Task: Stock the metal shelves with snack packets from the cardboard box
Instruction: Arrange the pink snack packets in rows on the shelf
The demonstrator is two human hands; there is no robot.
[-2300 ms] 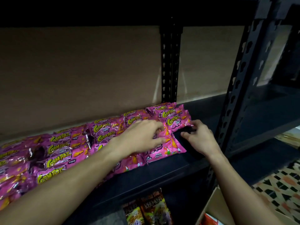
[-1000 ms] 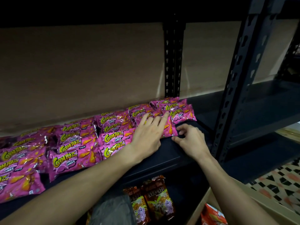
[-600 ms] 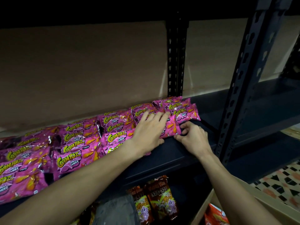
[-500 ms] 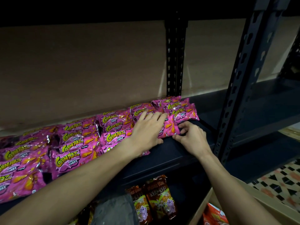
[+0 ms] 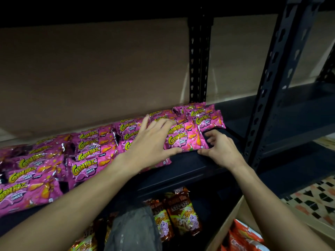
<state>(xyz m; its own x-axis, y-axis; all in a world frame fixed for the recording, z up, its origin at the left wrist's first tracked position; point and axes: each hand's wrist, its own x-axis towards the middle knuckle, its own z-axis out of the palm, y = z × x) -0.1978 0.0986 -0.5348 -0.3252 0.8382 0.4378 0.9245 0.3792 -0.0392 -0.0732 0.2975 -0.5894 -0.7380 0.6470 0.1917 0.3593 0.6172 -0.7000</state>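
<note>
I am pressing my left hand (image 5: 154, 142), fingers spread flat, on the pink packets (image 5: 87, 171) lying left of the front upright (image 5: 262, 105), while my right hand (image 5: 223, 151), fingers curled, is pinching the end packet (image 5: 183, 140) just beside that upright. I am risking buckling the slippery row: too hard a shove sends packets off the shelf lip (image 5: 181, 165).

Pink pkts (image 5: 101, 153), black shelf (image 5: 190, 165)

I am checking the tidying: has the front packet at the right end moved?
Yes. The packet slid back, away from the shelf front edge, toward the rear post.
</note>
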